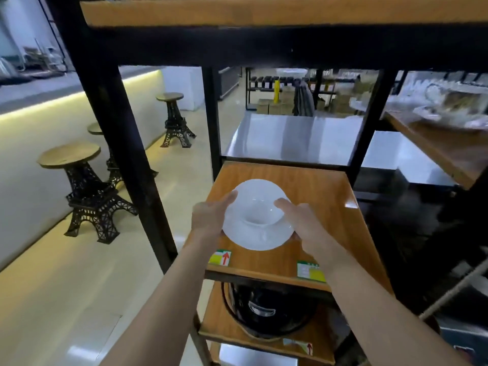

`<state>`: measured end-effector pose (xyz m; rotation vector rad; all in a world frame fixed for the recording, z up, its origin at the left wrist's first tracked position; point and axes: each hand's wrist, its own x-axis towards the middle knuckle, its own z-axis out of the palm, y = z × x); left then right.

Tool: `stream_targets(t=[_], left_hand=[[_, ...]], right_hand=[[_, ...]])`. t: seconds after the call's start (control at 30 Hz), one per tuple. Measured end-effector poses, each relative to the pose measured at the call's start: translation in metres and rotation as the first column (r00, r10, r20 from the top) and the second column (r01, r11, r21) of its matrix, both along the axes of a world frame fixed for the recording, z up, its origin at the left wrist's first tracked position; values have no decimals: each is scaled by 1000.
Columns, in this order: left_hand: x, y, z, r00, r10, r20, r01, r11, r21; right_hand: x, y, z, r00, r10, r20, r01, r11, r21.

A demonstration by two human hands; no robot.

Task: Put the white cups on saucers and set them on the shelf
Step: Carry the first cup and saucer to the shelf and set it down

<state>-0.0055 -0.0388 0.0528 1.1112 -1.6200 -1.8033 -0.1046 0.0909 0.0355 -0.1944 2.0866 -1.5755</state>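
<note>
A white cup (260,204) sits on a white saucer (257,237) over the wooden shelf board (330,207) of a black-framed rack. My left hand (211,215) grips the saucer's left rim, with a finger against the cup's side. My right hand (301,220) grips the saucer's right rim, fingers reaching along the cup. I cannot tell whether the saucer rests on the board or hangs just above it.
Black rack posts (124,154) stand left and behind the board, with another wooden shelf (237,11) overhead. A black pot (264,310) sits on the lower shelf. Tower-shaped stools (87,191) stand on the floor at left. A side shelf (435,143) holds wrapped glassware.
</note>
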Motion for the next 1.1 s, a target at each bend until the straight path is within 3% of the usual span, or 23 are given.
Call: stream_targets(t=[0.23, 0.6, 1.1], left_hand=[[-45, -58, -7, 1000, -28, 8, 29, 999, -28], [-89, -93, -38, 997, -13, 81, 5, 996, 91], [-99, -105, -51, 967, -120, 223, 132, 990, -40]], right_hand=[[-40, -59, -5, 998, -58, 36, 57, 998, 29], [-63, -92, -24, 991, -95, 97, 88, 993, 73], [-70, -96, -30, 996, -58, -63, 75, 950, 303]])
